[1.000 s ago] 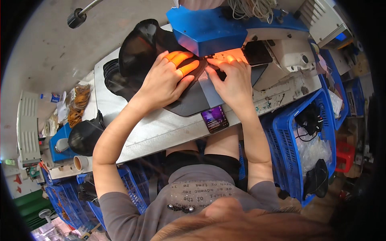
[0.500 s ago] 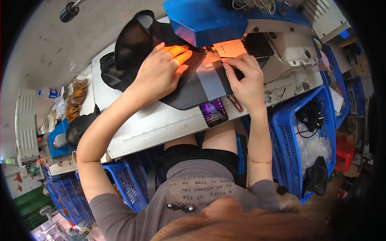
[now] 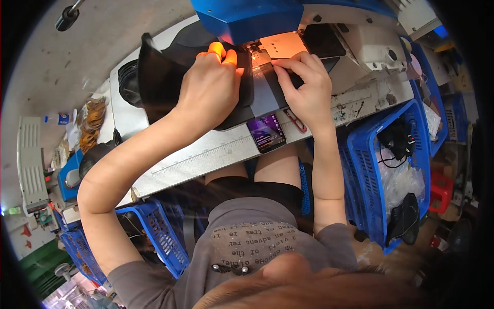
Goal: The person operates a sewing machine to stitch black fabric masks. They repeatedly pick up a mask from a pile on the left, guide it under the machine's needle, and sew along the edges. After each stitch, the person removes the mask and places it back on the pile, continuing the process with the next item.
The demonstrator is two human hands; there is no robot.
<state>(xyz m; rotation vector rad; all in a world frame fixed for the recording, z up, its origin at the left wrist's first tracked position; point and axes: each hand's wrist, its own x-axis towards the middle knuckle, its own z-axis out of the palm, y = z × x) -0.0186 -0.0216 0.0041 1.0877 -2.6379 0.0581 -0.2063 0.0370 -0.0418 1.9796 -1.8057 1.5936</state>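
A black sheet piece (image 3: 157, 77) with a curled-up side lies under the blue sewing machine head (image 3: 242, 23). A smooth grey strip (image 3: 263, 87) runs across it toward the lit needle area (image 3: 257, 54). My left hand (image 3: 211, 87) rests on the black piece left of the needle. Its fingers are bent and closed on the material, two of them in orange-yellow finger covers. Just right of the needle, my right hand (image 3: 309, 85) pinches the edge of the black piece between thumb and forefinger. The pinched spot is partly hidden by the fingers.
A phone (image 3: 266, 134) with a lit screen and red thread snips (image 3: 295, 121) lie at the near edge of the pale worktable (image 3: 206, 154). Blue baskets stand at right (image 3: 360, 170) and lower left (image 3: 162, 232). Black pieces (image 3: 128, 82) lie at the table's left.
The curled side of the black piece has swung left and lower. My left fingers have bent more tightly. My right hand keeps its pinch beside the needle. The whole view has shifted slightly.
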